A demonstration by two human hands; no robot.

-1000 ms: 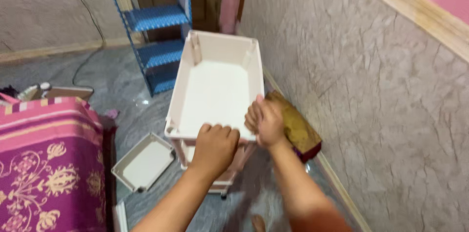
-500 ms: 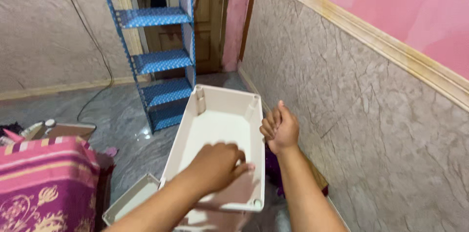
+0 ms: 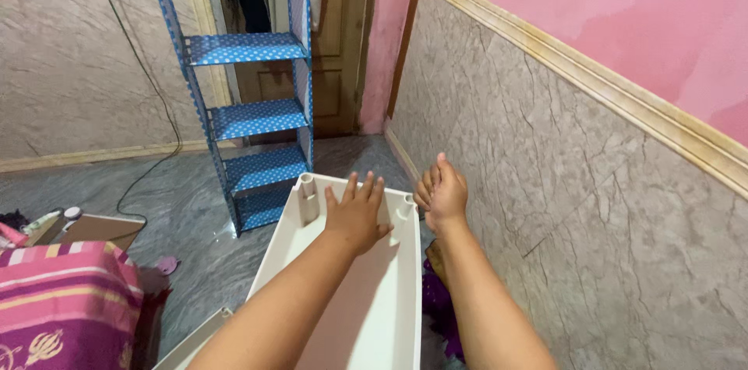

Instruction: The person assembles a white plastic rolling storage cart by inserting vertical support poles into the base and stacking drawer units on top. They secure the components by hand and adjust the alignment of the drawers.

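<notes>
White plastic tray, nothing in it, under our arms by the wall.
Our left hand lies flat with fingers spread at the tray's far edge; our right hand hovers loosely curled, grasping nothing, just beyond its far right corner.

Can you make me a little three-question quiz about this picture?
1. True or false: the left hand is on the white tray.
2. Which colour is the shelf rack: A red, B blue, C green?
3. Fill in: the right hand is at the tray's far ____ corner, beside the wall.

Key: 1 true; 2 B; 3 right.
</notes>
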